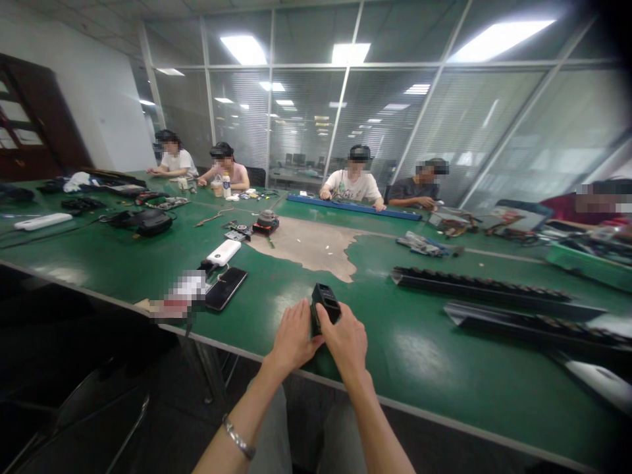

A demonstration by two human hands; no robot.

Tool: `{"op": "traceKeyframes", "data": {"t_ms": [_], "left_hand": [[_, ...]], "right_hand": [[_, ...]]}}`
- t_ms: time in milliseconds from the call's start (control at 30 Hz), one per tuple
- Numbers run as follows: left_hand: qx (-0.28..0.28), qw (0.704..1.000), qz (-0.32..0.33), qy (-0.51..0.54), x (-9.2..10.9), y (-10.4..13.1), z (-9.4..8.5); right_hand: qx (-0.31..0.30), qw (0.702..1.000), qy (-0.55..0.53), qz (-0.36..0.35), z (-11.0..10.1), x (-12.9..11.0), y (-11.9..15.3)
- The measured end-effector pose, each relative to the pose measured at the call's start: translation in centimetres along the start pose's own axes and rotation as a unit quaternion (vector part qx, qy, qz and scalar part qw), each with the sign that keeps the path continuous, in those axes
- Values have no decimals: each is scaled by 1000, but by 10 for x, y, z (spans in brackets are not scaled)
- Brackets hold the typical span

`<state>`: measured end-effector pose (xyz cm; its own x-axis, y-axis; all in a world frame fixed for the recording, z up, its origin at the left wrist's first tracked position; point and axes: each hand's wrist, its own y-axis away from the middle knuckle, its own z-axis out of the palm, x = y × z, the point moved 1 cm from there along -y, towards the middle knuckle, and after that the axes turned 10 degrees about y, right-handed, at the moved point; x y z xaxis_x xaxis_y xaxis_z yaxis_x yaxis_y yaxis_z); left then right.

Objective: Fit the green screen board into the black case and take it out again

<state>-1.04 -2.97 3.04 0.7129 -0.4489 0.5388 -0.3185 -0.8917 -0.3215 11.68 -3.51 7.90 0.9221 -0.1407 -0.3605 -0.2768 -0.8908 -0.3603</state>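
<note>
A small black box-shaped device is held upright over the near part of the green table, between my two hands. My left hand presses against its left side, fingers together. My right hand wraps round its right side, with the thumb across the face towards me. Both hands are closed on it. The lower part of the device is partly hidden by my fingers. A bracelet is on my left wrist.
Left of my hands lie a black phone and a white power bank. Black rails lie to the right. Beyond is a brown sheet. Several people sit along the far side of the green table.
</note>
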Motion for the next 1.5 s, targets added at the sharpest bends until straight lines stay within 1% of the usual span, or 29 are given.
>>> {"op": "traceKeyframes", "data": {"t_ms": [100,300,433,567,700,800,933,1133,1267,1500], "left_hand": [[4,1000,1,11,0,0,0],[3,1000,-8,24,1,-1,-1],[1,1000,-13,17,0,-2,1],[-13,1000,-15,-3,-1,-2,2],[-24,1000,-11,-17,-1,-1,1],[-23,1000,-16,-13,-1,-1,1],[-20,1000,-15,-16,0,-2,0],[-25,999,-7,-24,4,-1,-4],[-25,999,-2,-28,5,0,-5],[-17,1000,0,-24,5,0,-6]], "right_hand": [[-8,1000,13,-6,0,-2,2],[-3,999,40,-19,6,1,13],[-13,998,52,-17,11,6,18],[-17,997,59,-36,22,14,21],[23,998,19,-54,31,21,21],[29,998,-26,-48,33,21,20],[26,999,-34,-32,32,18,22],[32,998,-35,-41,29,16,24],[33,998,-42,-46,24,13,23],[48,992,-97,-57,11,8,15]]}}
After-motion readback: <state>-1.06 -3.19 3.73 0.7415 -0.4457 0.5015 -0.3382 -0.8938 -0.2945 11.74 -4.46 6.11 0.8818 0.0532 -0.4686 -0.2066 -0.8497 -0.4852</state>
